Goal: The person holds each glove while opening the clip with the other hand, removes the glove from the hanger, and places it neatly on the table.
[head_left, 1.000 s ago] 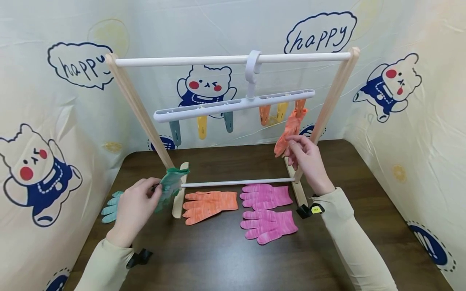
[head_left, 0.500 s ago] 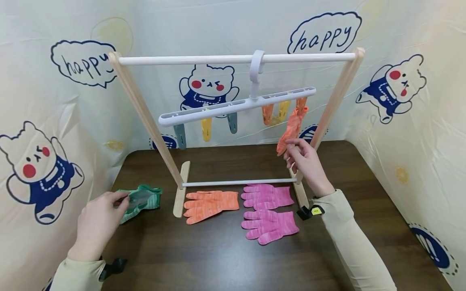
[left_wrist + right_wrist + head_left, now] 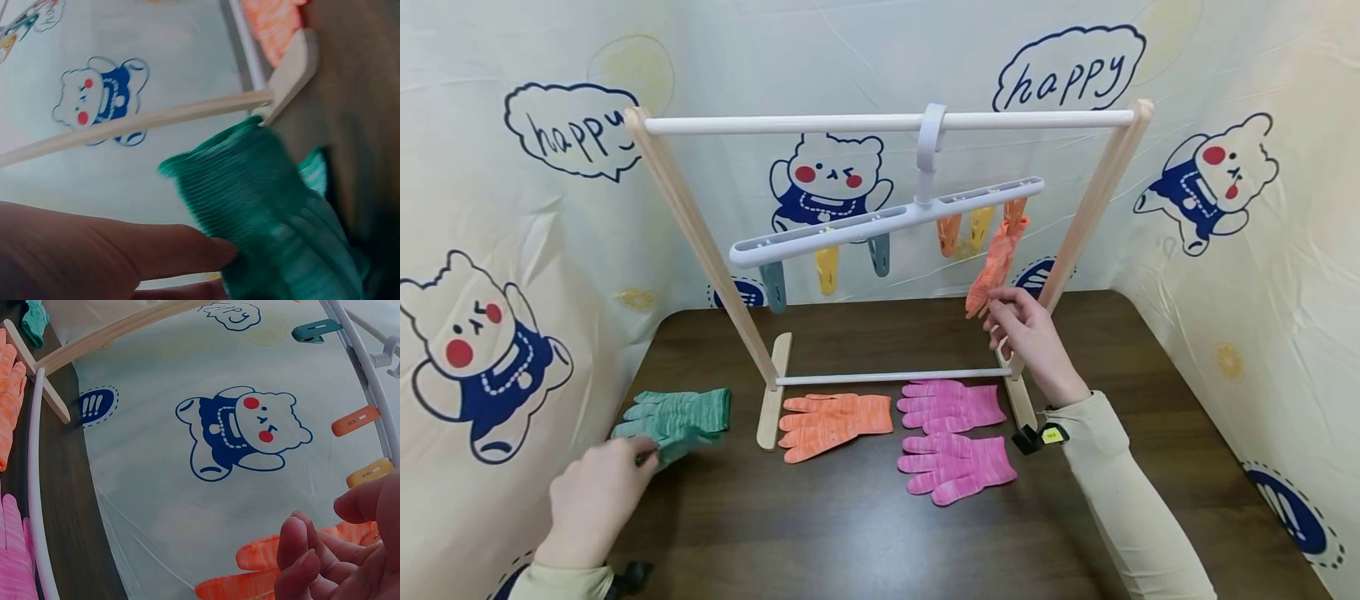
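Note:
My left hand pinches a green knit glove by its edge, low over the table at the left. In the left wrist view, thumb and finger hold this glove just below its ribbed cuff. Right behind it, another green glove lies flat. My right hand is raised at the right, fingers loosely curled, fingertips beside the lower end of a hanging orange glove. An orange clothespin on the white clip hanger grips that glove's cuff. In the right wrist view, thumb and fingers stand apart in front of the glove.
The hanger hooks over the white top bar of a wooden-sided rack. Teal, yellow and orange clothespins hang from it. An orange glove and two pink gloves lie on the brown table along the rack's lower bar.
My left hand has carried the green glove leftward and down to beside the other green glove. My right hand stays by the hanging orange glove. The hanger has swung slightly.

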